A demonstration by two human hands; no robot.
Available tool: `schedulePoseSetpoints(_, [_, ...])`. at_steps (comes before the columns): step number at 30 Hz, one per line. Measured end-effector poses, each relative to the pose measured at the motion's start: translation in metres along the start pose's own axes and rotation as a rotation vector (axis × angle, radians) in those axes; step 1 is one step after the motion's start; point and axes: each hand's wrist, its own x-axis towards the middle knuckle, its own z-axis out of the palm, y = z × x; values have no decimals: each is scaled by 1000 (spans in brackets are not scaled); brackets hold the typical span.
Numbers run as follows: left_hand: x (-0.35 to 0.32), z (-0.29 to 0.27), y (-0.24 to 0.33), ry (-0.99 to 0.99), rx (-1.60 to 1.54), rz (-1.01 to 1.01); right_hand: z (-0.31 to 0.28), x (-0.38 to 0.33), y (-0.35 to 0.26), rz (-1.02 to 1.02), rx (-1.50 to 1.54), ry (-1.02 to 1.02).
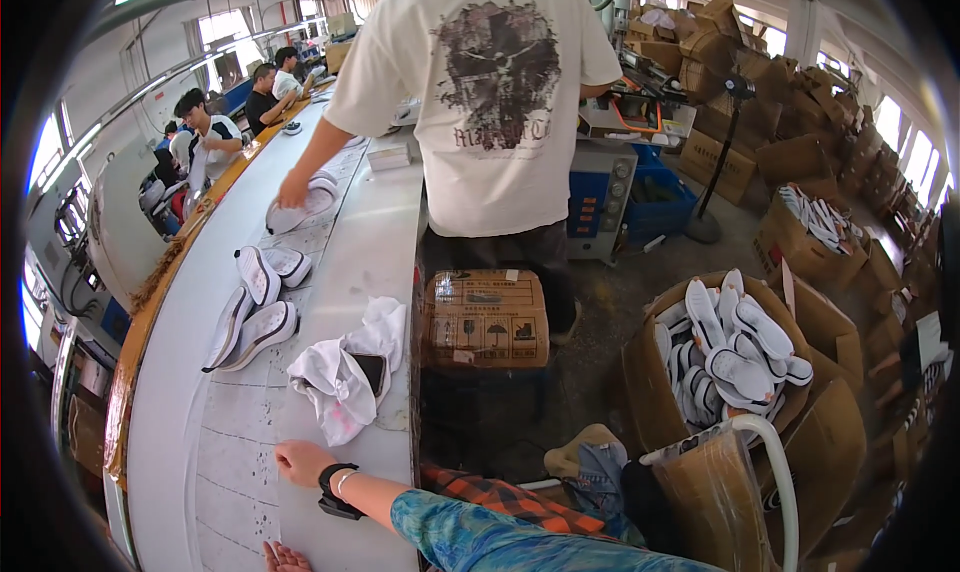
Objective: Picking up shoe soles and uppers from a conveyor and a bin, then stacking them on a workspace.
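Bottom of frame: left hand (287, 558) is only fingertips at the edge, grip can't be told. Right hand (301, 461) lies loosely curled on the table (215, 442), holding nothing. Nearest thing, just above it: white cloth (335, 384) bunched around a phone (370, 370); probably soft, light, limp, best pinched at a fold. Farther up left: white shoes (255, 307). Lower right: carton of shoes (735, 357).

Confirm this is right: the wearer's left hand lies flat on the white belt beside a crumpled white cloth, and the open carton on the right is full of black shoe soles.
Not quite. In the head view the open carton holds white shoe soles, not black. The rest stands: the left hand lies on the white belt, beside the crumpled white cloth.
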Motion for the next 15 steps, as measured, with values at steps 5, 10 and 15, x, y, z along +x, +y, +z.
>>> schedulePoseSetpoints(5, [0,8,-4,28,14,21,-3,1,1,0,-13,-7])
schedulePoseSetpoints(10, [-1,8,-3,2,27,52,-3,3,-3,22,-2,-25])
schedulePoseSetpoints(15, [1,3,-4,15,10,26,-5,2,-1,18,-9,-7])
